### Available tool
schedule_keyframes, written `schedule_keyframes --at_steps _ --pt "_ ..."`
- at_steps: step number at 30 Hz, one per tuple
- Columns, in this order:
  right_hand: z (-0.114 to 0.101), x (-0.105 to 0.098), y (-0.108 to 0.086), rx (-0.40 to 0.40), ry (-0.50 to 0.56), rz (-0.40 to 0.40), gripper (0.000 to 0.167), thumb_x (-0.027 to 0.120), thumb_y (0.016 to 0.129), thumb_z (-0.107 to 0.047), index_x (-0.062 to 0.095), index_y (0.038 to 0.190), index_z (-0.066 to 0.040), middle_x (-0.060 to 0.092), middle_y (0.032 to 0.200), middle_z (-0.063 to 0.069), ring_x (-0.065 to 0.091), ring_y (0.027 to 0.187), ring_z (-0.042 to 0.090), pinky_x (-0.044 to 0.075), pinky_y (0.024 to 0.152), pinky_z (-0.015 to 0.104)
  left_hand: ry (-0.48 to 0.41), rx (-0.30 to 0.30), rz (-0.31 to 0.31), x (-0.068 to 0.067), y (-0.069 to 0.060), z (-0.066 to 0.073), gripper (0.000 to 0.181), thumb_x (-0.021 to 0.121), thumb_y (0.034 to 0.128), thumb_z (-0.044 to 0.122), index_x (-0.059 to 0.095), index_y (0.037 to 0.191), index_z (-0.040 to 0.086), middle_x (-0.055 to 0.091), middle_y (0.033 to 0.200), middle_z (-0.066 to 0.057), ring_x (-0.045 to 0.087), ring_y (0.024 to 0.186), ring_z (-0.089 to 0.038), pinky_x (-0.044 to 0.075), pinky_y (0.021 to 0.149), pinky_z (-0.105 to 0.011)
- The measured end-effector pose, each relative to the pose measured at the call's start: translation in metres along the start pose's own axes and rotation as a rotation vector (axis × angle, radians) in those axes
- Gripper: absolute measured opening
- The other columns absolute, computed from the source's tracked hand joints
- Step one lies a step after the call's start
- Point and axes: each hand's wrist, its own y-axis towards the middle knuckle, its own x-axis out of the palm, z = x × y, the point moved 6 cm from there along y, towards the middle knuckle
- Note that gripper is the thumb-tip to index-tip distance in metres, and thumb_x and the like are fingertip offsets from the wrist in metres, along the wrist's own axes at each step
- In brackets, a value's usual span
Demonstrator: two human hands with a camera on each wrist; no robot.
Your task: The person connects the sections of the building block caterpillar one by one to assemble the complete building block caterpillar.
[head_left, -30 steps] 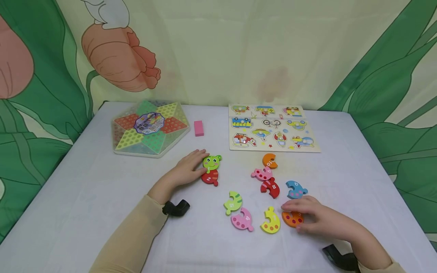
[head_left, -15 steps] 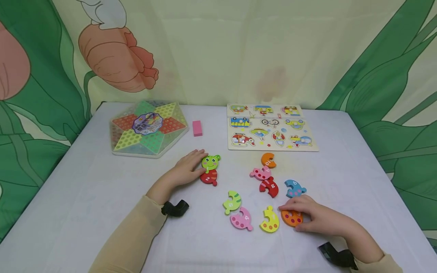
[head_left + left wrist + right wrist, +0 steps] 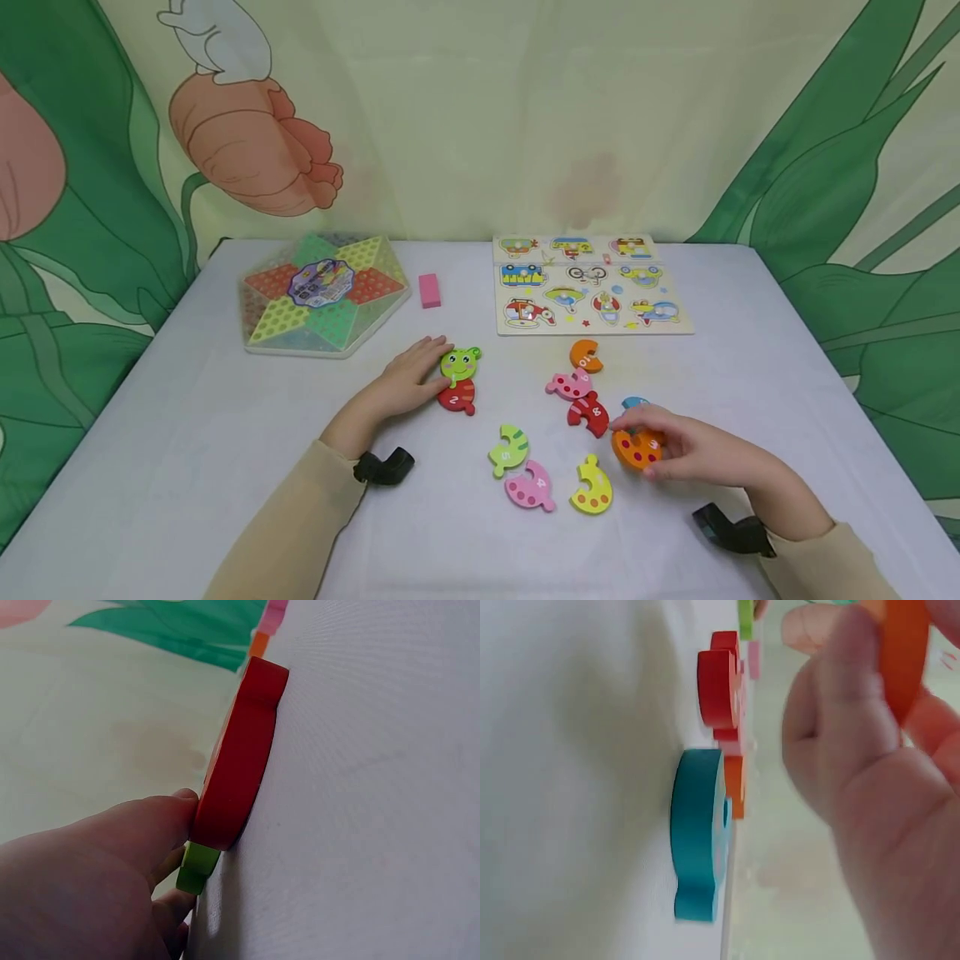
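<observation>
Orange with red dots, the curved piece (image 3: 633,452) is pinched in the right hand (image 3: 705,450), lifted near the blue piece (image 3: 696,832); the left hand (image 3: 405,379) touches the green head (image 3: 460,364) with extended fingers. It looks like a carrying step, next calling for a steady pinch. The white-covered bench (image 3: 225,467) meets a cartoon-printed backdrop (image 3: 450,125).

White-covered table (image 3: 180,450), flat hexagonal box (image 3: 322,292), pink block (image 3: 430,291), vehicle puzzle board (image 3: 558,279), colourful curved pieces (image 3: 598,495) scattered nearer.

The head view is evenly bright, the left wrist view dim.
</observation>
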Motion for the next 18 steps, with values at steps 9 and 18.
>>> schedule_keyframes --at_steps 9,18 --pt "-0.002 -0.011 0.035 0.077 0.124 0.142 0.040 0.069 0.079 -0.016 0.047 0.108 0.000 0.048 0.109 0.016 0.049 0.092 0.005 0.051 0.075 0.019 0.005 -0.003 -0.004 -0.001 0.001 0.000 0.058 0.053 0.0893 0.033 0.032 0.141 0.017 0.023 0.151 -0.005 0.012 0.141 -0.027 0.014 0.111 -0.053" --pt "-0.022 -0.010 0.061 -0.019 0.209 0.172 0.041 0.063 0.083 -0.012 0.047 0.121 -0.006 0.039 0.130 0.020 0.049 0.100 0.003 0.050 0.077 0.018 0.003 0.013 -0.003 0.000 -0.001 -0.001 0.058 0.052 0.0899 0.034 0.031 0.141 0.016 0.023 0.151 -0.005 0.012 0.141 -0.027 0.013 0.112 -0.053"
